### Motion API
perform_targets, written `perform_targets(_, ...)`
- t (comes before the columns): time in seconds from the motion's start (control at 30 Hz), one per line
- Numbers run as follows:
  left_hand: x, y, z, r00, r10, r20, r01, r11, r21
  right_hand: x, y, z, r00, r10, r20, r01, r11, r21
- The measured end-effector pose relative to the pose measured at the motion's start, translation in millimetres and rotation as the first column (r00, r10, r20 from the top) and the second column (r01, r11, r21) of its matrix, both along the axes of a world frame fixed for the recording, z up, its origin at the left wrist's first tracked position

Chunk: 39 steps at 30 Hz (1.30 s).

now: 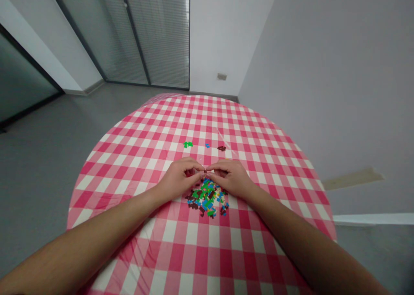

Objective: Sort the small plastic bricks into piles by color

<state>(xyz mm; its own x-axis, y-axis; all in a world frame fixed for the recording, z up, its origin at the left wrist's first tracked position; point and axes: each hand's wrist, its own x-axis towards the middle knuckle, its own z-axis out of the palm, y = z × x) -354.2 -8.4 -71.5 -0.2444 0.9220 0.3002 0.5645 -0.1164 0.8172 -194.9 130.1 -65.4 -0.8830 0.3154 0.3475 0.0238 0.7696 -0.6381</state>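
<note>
Small dark piece (205,171): a tiny brownish-red block, held at the meeting point of both hands' fingertips; too small from here for me to make out its exact shape.
Left hand (179,177): grip pinched closed on the small dark piece from its left side, thumb and forefinger pointing inward, the other fingers curled.
Right hand (232,177): grip pinched closed on the same piece from its right side, a near mirror of the left.
Forearms (119,219): bare, slanting in from either side of the table's near edge up to the grip.
Pile of pieces (208,196): a loose heap of little plastic blocks, green, blue, dark brown and some yellowish, just on the person's side of the grip, its far edge beneath the fingertips.
Green pieces (188,144): a small cluster, beyond the grip and a bit left.
Blue pieces (207,145): a smaller bit of colour, almost straight beyond the grip.
Brown pieces (221,148): a little cluster, beyond the grip and a bit right, forming a row with the green and blue.
Table (278,174): round-edged, under a red-and-white checked cover, spreading all around the grip.
Room: glass panels (155,36) far beyond and left; a pale wall (343,92) to the right; grey floor (32,174) to the left.
</note>
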Motion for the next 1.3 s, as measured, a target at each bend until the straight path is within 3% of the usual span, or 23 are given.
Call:
perform_targets(0.47, 1.9, -0.6, 0.4, 0.999, 0.037, 0.009, -0.037, 0.999, -0.022, 2.0, 7.7, 2.9, 0.998, -0.038, 0.057, 0.035, 0.998, 0.057)
perform_targets(0.57, 2.1, -1.1, 1.1, 0.999, 0.039, 0.024, -0.038, 0.999, -0.023, 5.6, 24.2, 2.2, 0.985, -0.16, 0.066, 0.154, 0.984, 0.085)
perform_targets(0.7, 1.7, -1.6, 2.9, 0.999, 0.015, 0.028, -0.014, 0.999, -0.03, 10.9, 52.9, -2.1, 0.893, -0.432, 0.126, 0.418, 0.9, 0.124)
perform_targets(0.77, 1.2, -1.6, 3.4, 0.999, 0.004, 0.034, -0.002, 0.999, -0.042, 11.9, 64.4, -5.4, 0.857, -0.487, 0.171, 0.468, 0.873, 0.138)
perform_targets(1.03, 0.4, -2.1, 2.4, 0.998, -0.01, 0.055, 0.014, 0.998, -0.065, 8.7, 74.9, -16.3, 0.845, -0.472, 0.249, 0.438, 0.88, 0.183)
perform_targets(1.3, -4.9, -0.5, -1.9, 0.998, 0.056, -0.017, -0.057, 0.998, -0.038, 10.9, 73.8, -15.3, 0.853, -0.457, 0.25, 0.418, 0.887, 0.197)
